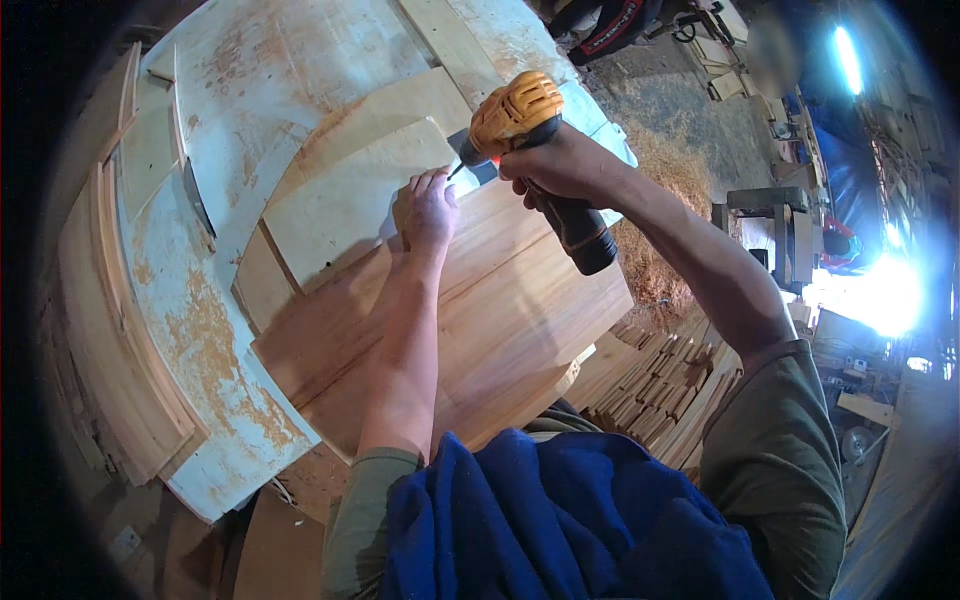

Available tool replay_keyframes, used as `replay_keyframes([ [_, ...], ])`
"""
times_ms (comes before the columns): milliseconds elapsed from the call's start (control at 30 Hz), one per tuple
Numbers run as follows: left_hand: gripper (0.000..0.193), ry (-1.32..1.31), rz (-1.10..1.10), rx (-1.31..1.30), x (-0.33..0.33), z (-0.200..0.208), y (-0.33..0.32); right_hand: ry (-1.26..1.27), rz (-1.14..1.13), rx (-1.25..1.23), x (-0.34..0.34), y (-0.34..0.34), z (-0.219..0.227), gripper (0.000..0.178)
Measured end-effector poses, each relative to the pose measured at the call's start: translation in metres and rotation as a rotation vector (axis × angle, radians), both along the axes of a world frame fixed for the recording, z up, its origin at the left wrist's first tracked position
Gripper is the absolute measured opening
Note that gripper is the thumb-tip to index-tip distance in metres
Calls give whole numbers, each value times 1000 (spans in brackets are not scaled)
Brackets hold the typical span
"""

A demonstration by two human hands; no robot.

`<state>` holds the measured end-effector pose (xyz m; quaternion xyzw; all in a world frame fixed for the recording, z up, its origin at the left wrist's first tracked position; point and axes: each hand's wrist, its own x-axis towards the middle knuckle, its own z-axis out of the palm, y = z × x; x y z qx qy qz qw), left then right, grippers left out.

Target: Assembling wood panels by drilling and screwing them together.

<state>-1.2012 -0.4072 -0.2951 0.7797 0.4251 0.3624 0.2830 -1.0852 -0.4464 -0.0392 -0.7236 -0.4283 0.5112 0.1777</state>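
Observation:
My right hand (565, 165) grips a yellow and black cordless drill (518, 108), its battery end pointing down and right. A red glow shows beside the grip. The drill's dark bit slants down-left and ends right at the fingertips of my left hand (432, 208). Those fingers are bent and close together at the edge of a pale, curved-sided board (350, 195). Whatever they may pinch there is too small to make out. Beneath the pale board lies a wide reddish-brown wooden panel (490, 310), with visible joint lines along its grain.
A worn, light-blue worktable (215, 330) bears the boards. Long wooden strips (120, 330) lie along its left side. Stacked wood slats (665, 385) stand low at right, near sawdust (660, 190) on the floor. A bright light (885, 297) glares at far right.

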Motion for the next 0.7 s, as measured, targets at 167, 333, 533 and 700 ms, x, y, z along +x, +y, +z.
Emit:
replay_keyframes([
  [167,31,51,-21,28,1,2,11,20,-11,19,6,10,6,22],
  [333,30,-27,-34,39,6,0,11,14,81,55,5,9,4,22],
  [533,32,16,-3,84,6,-6,10,27,-17,35,2,3,13,23],
  [700,38,-107,60,65,-17,-3,-5,37,-61,19,-19,-3,10,25],
])
